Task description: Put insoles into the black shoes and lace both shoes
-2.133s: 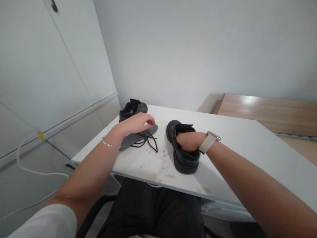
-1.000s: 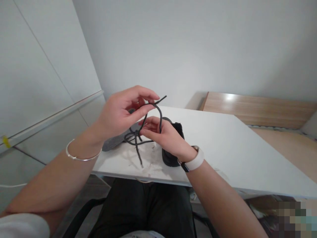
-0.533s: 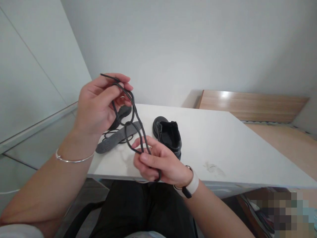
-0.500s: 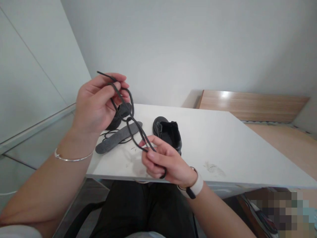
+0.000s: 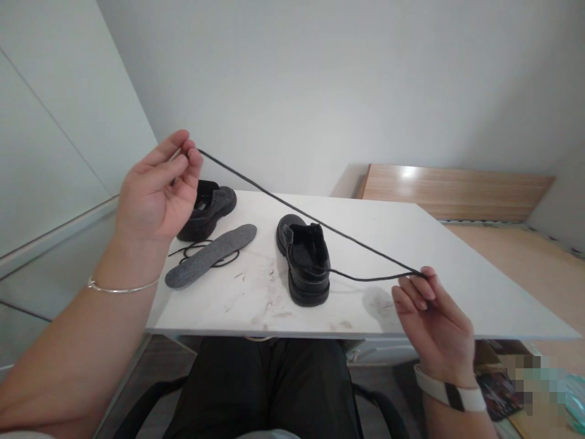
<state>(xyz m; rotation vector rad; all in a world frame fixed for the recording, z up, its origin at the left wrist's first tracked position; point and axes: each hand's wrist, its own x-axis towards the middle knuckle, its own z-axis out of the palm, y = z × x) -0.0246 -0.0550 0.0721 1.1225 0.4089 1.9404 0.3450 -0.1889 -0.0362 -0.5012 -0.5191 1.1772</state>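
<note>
Your left hand [image 5: 153, 192] is raised above the desk's left edge, thumb and forefinger pressed together in a pinching grip on one end of a black shoelace [image 5: 292, 208]. The lace runs taut from there, slanting down across the desk to your right hand [image 5: 434, 323], which sits low by the desk's near edge toward the right; its fingertips [image 5: 423, 286] close on the lace where it folds back, and a shorter tail runs from that fold toward the heel of the nearer shoe.

The white desk [image 5: 411, 244] is a plain flat slab, scuffed with grey smudges and crumbs near the middle of its near edge. A black shoe [image 5: 304, 259] stands upright near the middle, heel toward you, its opening unlaced. A second black shoe [image 5: 208, 207] sits by the far left corner, partly behind your left hand. Between them, toward the left edge, a grey insole [image 5: 212, 262] lies flat, with another black lace [image 5: 194, 251] looped loosely under and beside it.

Behind the desk a bare pale wall [image 5: 342, 79] fills the view; white panelled cabinet fronts [image 5: 50, 134] run along the left. A light wooden surface [image 5: 457, 192] stands beyond the desk's far right corner. You wear a thin silver bangle [image 5: 121, 286] on the left wrist and a white-strapped watch [image 5: 450, 393] on the right; your dark trousers [image 5: 269, 390] show below the near edge.
</note>
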